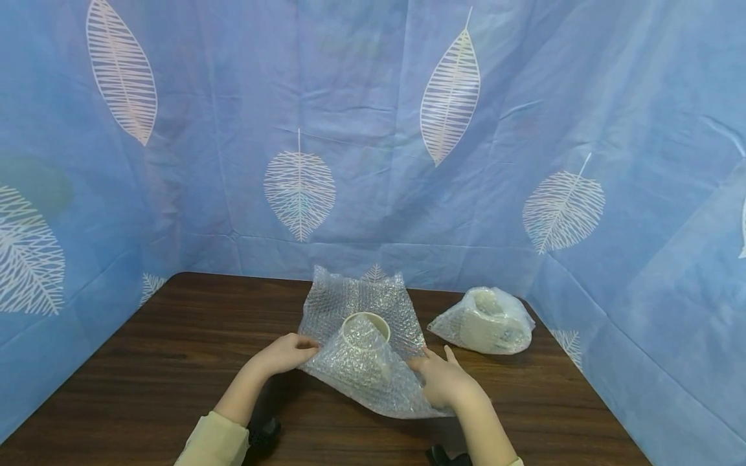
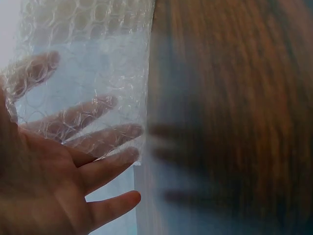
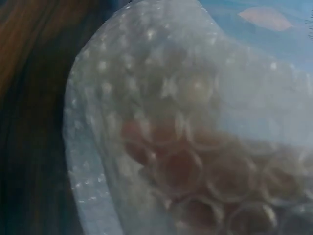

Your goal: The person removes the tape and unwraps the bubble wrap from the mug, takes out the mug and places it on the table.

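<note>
A sheet of bubble wrap (image 1: pixel 402 304) lies on the table, its far end reaching the back edge. On it stands a cream-coloured round vessel (image 1: pixel 381 325), perhaps a cup; a near flap of the wrap leans over its front and hides most of it. My left hand (image 1: pixel 285 353) is at the wrap's left edge. In the left wrist view its fingers (image 2: pixel 110 129) are spread and fairly straight, several showing through the clear film. At the wrap's right side, my right hand (image 1: pixel 445 382) touches the flap with fingers extended. Its fingers (image 3: pixel 181 166) look blurred through the bubbles.
To the right, near the table's back corner, sits a pale item wrapped in bubble wrap (image 1: pixel 495 323), with a round opening showing. The dark wooden table (image 1: pixel 175 349) is bordered behind and at both sides by blue leaf-patterned cloth (image 1: pixel 361 194).
</note>
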Tool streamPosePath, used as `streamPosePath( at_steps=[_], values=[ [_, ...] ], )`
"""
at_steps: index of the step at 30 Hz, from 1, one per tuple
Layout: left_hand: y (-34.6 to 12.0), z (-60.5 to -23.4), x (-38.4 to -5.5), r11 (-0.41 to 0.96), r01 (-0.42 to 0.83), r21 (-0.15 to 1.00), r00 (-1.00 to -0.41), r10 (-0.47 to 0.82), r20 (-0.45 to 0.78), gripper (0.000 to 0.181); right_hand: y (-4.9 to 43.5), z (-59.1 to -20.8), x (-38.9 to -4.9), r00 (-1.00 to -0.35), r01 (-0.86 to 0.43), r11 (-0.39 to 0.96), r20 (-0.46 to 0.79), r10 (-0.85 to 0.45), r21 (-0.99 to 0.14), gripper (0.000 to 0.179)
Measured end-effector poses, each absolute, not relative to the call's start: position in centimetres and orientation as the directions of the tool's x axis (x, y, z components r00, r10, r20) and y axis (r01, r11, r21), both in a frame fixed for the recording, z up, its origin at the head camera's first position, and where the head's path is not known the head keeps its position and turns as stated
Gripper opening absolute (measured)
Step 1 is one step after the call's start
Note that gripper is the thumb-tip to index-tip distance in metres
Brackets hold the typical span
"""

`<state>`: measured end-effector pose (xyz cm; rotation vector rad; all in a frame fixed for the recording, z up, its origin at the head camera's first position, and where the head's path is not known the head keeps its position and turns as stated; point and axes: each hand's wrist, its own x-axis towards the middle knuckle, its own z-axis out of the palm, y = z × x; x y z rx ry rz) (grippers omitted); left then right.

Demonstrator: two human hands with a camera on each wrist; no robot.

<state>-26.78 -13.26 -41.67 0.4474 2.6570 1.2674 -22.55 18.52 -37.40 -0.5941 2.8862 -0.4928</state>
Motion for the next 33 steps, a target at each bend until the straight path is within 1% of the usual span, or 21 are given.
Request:
streamPosePath(
  at_steps=[6, 11, 18, 23, 28, 33],
  values=[
    [-13.5, -41.9, -26.7, 0.581, 0.202, 0.788, -0.927, 0.373, -0.037, 0.043, 18.6, -38.2, -23.2, -0.895, -0.325, 0.846, -0.153, -0.42, -0.422, 0.063],
    [-13.4, -41.9, -26.6, 0.581, 0.207, 0.787, -0.915, 0.399, -0.054, 0.046, 18.7, -39.0, -23.7, -0.886, -0.311, 0.842, -0.187, -0.425, -0.44, 0.065],
    [-13.5, -41.8, -26.7, 0.601, 0.224, 0.767, -0.903, 0.424, -0.068, 0.048, 18.8, -39.8, -24.3, -0.89, -0.267, 0.862, -0.232, -0.392, -0.431, 0.067],
    [-13.6, -41.3, -27.1, 0.606, 0.199, 0.77, -0.889, 0.442, -0.118, 0.052, 18.8, -40.0, -24.7, -0.884, -0.235, 0.861, -0.269, -0.382, -0.45, 0.069],
    [-13.7, -41.0, -27.7, 0.592, 0.164, 0.789, -0.871, 0.463, -0.166, 0.054, 19.0, -40.2, -24.8, -0.885, -0.223, 0.86, -0.275, -0.376, -0.459, 0.071],
    [-13.9, -41.6, -28.5, 0.569, 0.147, 0.809, -0.858, 0.481, -0.182, 0.059, 19.2, -40.5, -25.0, -0.901, -0.217, 0.864, -0.246, -0.356, -0.454, 0.072]
  ],
)
